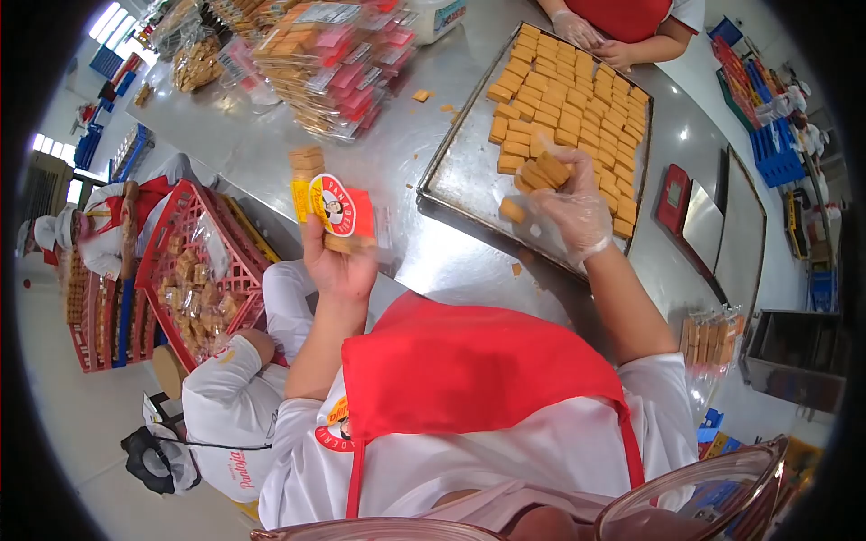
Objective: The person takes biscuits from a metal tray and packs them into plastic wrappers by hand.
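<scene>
While my left hand point(340, 269) grips the labelled biscuit packet point(336, 206), my gloved right hand point(579, 212) clasps several loose biscuits point(543, 171) that squeezing too hard could crack.

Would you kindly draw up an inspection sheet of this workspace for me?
Surface: shiny grey metal table, with scattered golden-brown crumbs.
Job's things: rectangular golden-brown biscuits on a dark-rimmed metal tray; printed clear plastic bag with biscuits.
Clutter: heaped clear plastic packets with red labels.
Grippers: bare left hand holds the bag; right hand, in a clear plastic glove, grips several biscuits above the tray.
Cables: thin black cord across a co-worker's white shirt; purpose unclear.
Surroundings: red plastic crate of packets beside the table; another co-worker's hands beyond the tray.
</scene>
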`<control>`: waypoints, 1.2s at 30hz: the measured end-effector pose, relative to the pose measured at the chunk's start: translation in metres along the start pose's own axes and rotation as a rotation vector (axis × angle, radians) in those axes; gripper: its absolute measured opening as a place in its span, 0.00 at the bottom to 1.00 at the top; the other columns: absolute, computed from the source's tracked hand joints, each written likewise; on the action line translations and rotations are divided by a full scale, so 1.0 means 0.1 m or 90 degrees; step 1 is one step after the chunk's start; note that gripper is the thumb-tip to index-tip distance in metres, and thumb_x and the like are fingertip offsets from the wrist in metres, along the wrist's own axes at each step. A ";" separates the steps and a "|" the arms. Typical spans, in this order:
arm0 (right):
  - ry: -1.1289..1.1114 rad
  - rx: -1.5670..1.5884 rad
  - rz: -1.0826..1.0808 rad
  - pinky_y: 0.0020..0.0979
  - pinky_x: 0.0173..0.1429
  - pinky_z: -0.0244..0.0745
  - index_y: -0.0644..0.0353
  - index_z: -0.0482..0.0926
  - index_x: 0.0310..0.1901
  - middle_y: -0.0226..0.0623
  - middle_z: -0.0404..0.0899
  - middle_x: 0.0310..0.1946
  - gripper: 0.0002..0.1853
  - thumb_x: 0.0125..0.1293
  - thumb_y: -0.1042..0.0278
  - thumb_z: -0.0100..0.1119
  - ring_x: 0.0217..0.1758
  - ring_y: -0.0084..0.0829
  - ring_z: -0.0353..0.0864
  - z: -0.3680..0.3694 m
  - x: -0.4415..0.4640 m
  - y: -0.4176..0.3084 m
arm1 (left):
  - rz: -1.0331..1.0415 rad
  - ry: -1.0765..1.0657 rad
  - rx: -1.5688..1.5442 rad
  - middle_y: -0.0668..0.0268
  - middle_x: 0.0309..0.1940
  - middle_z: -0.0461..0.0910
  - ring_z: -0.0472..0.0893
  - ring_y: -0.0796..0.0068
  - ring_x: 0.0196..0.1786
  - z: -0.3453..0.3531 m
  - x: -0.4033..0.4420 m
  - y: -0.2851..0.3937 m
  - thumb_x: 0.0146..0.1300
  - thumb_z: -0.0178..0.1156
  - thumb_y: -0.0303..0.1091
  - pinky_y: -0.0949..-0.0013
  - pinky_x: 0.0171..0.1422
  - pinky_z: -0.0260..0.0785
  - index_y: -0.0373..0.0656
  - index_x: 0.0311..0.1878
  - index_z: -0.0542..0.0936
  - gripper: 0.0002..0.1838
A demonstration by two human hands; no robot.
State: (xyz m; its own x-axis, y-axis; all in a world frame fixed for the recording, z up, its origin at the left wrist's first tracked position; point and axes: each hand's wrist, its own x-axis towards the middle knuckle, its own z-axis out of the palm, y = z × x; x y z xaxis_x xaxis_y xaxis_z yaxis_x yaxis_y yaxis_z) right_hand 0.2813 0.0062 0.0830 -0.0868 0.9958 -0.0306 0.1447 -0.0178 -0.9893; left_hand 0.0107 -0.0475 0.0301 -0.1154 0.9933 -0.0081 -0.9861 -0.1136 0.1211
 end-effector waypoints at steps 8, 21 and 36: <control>-0.275 0.247 -0.087 0.23 0.33 0.72 0.56 0.61 0.52 0.35 0.67 0.45 0.26 0.51 0.82 0.55 0.36 0.23 0.74 0.59 -0.27 -0.30 | 0.012 -0.065 0.073 0.64 0.56 0.70 0.68 0.66 0.59 0.16 -0.04 -0.15 0.59 0.55 0.34 0.56 0.66 0.56 0.45 0.59 0.65 0.24; -0.121 0.308 -0.158 0.26 0.45 0.73 0.59 0.64 0.52 0.34 0.64 0.48 0.25 0.52 0.84 0.56 0.48 0.25 0.71 0.68 -0.21 -0.13 | -0.036 -0.081 0.183 0.65 0.53 0.71 0.71 0.70 0.57 0.14 -0.20 -0.43 0.57 0.58 0.32 0.62 0.63 0.61 0.45 0.57 0.65 0.24; -0.112 0.081 -0.264 0.25 0.43 0.73 0.61 0.73 0.47 0.38 0.70 0.50 0.13 0.61 0.77 0.51 0.41 0.25 0.75 0.58 -0.07 -0.06 | -0.128 -0.108 0.129 0.66 0.52 0.73 0.73 0.70 0.54 0.14 -0.16 -0.49 0.58 0.57 0.34 0.62 0.60 0.65 0.46 0.56 0.66 0.22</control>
State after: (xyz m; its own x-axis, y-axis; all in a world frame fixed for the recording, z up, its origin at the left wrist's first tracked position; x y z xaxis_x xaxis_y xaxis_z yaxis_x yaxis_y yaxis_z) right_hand 0.2235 -0.0059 0.0808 -0.2797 0.8906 0.3586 -0.0595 0.3567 -0.9323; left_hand 0.0624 -0.0577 0.0386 0.1173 0.9868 0.1113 -0.9415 0.0749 0.3285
